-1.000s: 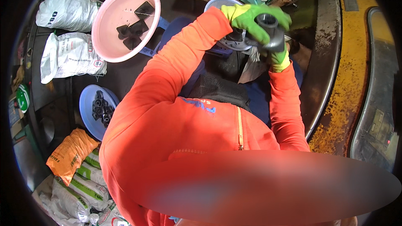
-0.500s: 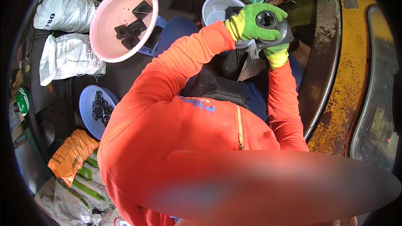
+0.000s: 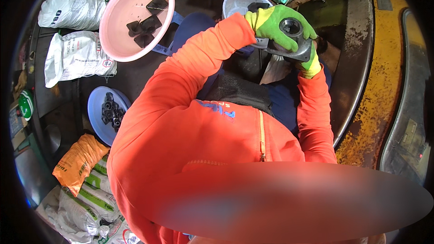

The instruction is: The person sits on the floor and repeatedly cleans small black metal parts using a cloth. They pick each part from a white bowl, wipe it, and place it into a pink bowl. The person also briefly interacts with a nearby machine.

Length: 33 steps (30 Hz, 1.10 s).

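Note:
Both my hands wear green gloves with yellow cuffs and hold a black flanged part with a square plate [image 3: 302, 53] and a raised round collar, far right of centre. My left hand [image 3: 272, 26] reaches over from the left, its thumb and fingers curled around the collar. My right hand [image 3: 312, 64] grips the part from below; its fingers are mostly hidden behind the plate. Just beyond the left wrist stands a white perforated basket [image 3: 231, 3] with a dark piece at its rim.
At upper left is a pink basin [image 3: 116, 45] holding several black square parts. A blue basin [image 3: 96, 119] of small black pieces stands at left. White sacks [image 3: 74, 7] and an orange bag [image 3: 81, 160] lie along the left. A rusty yellow machine edge [image 3: 361, 135] runs down the right.
My hands have drawn the black part slightly closer to my body and tilted it a little. The whole view has shifted slightly. Both hands keep hold of the part.

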### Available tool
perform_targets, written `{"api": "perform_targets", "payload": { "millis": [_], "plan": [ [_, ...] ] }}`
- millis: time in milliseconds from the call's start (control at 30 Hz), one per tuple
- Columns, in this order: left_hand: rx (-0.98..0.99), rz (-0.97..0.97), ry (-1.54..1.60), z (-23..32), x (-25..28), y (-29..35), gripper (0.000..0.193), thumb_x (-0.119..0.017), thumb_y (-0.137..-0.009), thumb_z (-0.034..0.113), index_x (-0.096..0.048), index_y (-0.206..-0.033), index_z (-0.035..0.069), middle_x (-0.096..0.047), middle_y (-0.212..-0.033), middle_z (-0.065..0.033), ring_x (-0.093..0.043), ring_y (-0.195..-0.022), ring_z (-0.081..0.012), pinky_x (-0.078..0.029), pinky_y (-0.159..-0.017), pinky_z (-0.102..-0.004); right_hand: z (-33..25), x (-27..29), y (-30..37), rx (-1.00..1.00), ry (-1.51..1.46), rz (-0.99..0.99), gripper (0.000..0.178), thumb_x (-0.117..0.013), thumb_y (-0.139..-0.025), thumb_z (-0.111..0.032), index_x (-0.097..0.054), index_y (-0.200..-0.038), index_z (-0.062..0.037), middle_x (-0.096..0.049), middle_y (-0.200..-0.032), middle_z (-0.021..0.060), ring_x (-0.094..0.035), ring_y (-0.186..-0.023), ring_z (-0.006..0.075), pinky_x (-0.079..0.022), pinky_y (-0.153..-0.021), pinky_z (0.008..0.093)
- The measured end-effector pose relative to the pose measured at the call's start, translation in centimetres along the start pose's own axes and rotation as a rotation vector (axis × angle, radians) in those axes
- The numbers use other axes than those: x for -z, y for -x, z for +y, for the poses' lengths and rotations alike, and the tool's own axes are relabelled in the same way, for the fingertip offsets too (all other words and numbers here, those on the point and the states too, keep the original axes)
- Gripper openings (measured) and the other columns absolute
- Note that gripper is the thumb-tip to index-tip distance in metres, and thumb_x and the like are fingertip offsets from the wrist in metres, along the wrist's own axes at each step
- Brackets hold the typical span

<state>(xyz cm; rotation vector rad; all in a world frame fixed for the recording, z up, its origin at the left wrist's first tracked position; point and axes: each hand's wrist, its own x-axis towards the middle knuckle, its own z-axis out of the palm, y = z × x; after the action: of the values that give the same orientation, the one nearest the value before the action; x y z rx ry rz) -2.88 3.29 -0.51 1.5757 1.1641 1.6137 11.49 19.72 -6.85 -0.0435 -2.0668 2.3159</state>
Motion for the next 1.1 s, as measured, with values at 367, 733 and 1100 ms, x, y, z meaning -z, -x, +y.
{"api": "perform_targets", "payload": {
  "millis": [367, 733, 1100],
  "plan": [
    [-0.004, -0.206, 0.142, 0.3, 0.2, 0.0, 0.052, -0.076, -0.067, 0.015, -0.061, -0.115, 0.002, -0.059, -0.128, -0.0117, -0.056, -0.117, -0.0205, -0.044, -0.099, -0.0346, -0.6, -2.1, -0.2, 0.006, -0.127, -0.012, 0.044, -0.071, -0.082, -0.009, -0.055, -0.123, -0.0041, -0.061, -0.117, 0.0069, -0.060, -0.104, 0.0180, -0.049, -0.087, 0.0310],
    [0.094, 0.275, -0.022, -1.5, -0.7, -0.7, 0.054, -0.080, -0.069, 0.013, -0.060, -0.118, 0.003, -0.055, -0.133, -0.0096, -0.053, -0.119, -0.0187, -0.043, -0.101, -0.0341, -2.4, -3.1, -3.0, 0.462, 0.854, 0.210, 0.033, -0.073, -0.078, -0.014, -0.063, -0.108, -0.0046, -0.066, -0.103, 0.0093, -0.064, -0.091, 0.0233, -0.051, -0.076, 0.0343],
    [-0.019, 0.559, -0.227, -1.4, -3.5, -0.5, 0.046, -0.084, -0.069, 0.017, -0.062, -0.107, 0.004, -0.062, -0.122, -0.0124, -0.060, -0.109, -0.0199, -0.048, -0.094, -0.0346, -2.6, -4.1, -1.9, 0.526, 0.910, 0.427, 0.028, -0.064, -0.084, -0.013, -0.061, -0.111, -0.0060, -0.065, -0.106, 0.0096, -0.063, -0.096, 0.0266, -0.050, -0.084, 0.0352]
  ]
}}
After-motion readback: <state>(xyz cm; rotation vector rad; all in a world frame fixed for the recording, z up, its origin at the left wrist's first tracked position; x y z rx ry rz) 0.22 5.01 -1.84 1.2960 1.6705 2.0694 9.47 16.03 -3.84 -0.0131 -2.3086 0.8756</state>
